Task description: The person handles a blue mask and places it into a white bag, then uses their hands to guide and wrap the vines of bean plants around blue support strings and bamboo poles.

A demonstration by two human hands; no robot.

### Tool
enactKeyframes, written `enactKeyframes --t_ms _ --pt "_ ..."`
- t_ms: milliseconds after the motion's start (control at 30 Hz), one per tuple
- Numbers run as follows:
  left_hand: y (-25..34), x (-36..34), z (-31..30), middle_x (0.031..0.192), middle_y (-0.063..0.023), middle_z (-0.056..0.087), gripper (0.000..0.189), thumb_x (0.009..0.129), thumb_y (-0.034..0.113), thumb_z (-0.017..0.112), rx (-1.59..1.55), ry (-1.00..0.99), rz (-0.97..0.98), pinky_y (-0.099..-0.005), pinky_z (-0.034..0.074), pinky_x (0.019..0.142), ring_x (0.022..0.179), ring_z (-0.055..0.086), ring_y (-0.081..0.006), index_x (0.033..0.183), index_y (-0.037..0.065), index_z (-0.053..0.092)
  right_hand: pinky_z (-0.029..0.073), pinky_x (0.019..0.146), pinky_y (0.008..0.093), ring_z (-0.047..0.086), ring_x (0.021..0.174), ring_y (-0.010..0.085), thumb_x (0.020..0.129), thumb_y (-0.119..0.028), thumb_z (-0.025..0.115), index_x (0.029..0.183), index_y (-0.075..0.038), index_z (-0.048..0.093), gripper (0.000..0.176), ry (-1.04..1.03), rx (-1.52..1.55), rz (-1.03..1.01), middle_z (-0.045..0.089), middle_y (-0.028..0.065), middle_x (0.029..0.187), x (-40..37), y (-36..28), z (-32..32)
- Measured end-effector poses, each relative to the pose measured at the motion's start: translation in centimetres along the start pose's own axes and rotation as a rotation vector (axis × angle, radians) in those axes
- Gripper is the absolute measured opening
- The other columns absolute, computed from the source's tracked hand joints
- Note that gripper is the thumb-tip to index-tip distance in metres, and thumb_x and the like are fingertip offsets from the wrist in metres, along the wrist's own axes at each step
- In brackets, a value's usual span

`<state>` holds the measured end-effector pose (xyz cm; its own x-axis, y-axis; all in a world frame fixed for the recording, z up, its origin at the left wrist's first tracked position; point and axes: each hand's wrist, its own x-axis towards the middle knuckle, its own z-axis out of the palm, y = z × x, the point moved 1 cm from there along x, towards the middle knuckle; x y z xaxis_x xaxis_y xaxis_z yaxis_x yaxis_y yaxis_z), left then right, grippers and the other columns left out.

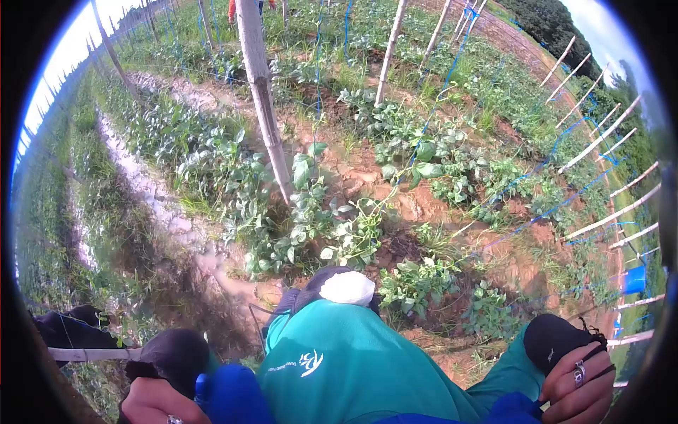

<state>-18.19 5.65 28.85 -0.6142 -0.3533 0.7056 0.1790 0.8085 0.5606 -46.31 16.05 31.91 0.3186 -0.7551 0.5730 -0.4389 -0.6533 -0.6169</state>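
Observation:
My left hand (159, 404), in a dark fingerless sleeve with a ring showing, is at the bottom left, cut off by the frame edge. Its fingers curl inward beside a bunched blue cloth (236, 396); what they hold is hidden. At the bottom right my right hand (580, 385) is closed, fingers bent and a ring on one, near more blue cloth (510, 406). Any held thing there is out of sight. Between the hands spreads my green shirt (346, 360). A white bundle (347, 288) sits in front of it against dark fabric.
Leafy plants (304, 205) grow in rows on muddy soil. A thick wooden stake (265, 99) rises ahead; a pole (92, 355) lies near my left arm. Blue strings (432, 109) run between stakes. A blue bucket (633, 280) is at right. A person in orange (232, 10) is far off.

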Motion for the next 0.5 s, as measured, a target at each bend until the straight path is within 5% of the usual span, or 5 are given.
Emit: enactKeyframes --t_ms 33,100,167,233,500 --pt "0.0 0.2 -0.2 0.069 -0.0065 0.048 0.016 0.056 0.017 0.06 0.017 -0.003 0.032 -0.0303 0.035 0.047 0.063 0.042 -0.019 0.068 0.013 0.051 0.039 0.052 0.0297 0.037 0.059 0.0161 0.073 -0.013 0.047 0.072 -0.011 0.044 0.004 0.034 0.023 0.226 0.04 0.005 0.064 -0.2 -1.0 -0.1" --pt "-0.2 0.3 0.0 0.07 -0.0064 0.048 0.016 0.057 0.018 0.059 0.042 0.017 0.077 -0.0301 0.035 0.047 0.063 0.042 -0.0189 0.069 0.013 0.05 0.039 0.048 0.0284 0.03 0.038 0.0095 0.068 -0.012 0.052 0.069 -0.015 0.045 0.007 0.054 0.117 0.196 0.041 0.0014 0.056 -0.5 0.2 -1.4" --pt "-0.1 0.2 0.1 0.071 -0.0064 0.048 0.015 0.058 0.018 0.058 0.065 0.036 0.109 -0.03 0.035 0.048 0.064 0.042 -0.0187 0.07 0.013 0.05 0.042 0.05 0.0365 0.051 0.069 0.0184 0.075 -0.045 0.043 0.1 -0.006 0.045 0.047 -0.442 0.453 -0.613 0.052 0.0123 0.089 -0.2 2.7 -3.0" --pt "0.7 0.1 0.0 0.072 -0.0064 0.048 0.015 0.059 0.019 0.058 0.099 0.057 0.135 -0.0298 0.036 0.048 0.064 0.043 -0.0186 0.071 0.013 0.05 0.041 0.048 0.0344 0.052 0.07 0.02 0.072 -0.036 0.046 0.089 -0.001 0.051 0.039 -0.151 0.548 -0.17 0.051 0.0138 0.09 -1.7 -0.3 -1.6" --pt "2.3 -0.6 -0.1 0.076 -0.0064 0.048 0.015 0.063 0.022 0.055 0.202 0.14 0.217 -0.0292 0.036 0.051 0.066 0.044 -0.018 0.074 0.013 0.05 0.042 0.051 0.0354 0.052 0.073 0.0206 0.073 -0.035 0.045 0.09 -0.001 0.05 0.039 -0.045 0.008 -0.628 0.051 0.0143 0.091 0.6 0.8 0.3"
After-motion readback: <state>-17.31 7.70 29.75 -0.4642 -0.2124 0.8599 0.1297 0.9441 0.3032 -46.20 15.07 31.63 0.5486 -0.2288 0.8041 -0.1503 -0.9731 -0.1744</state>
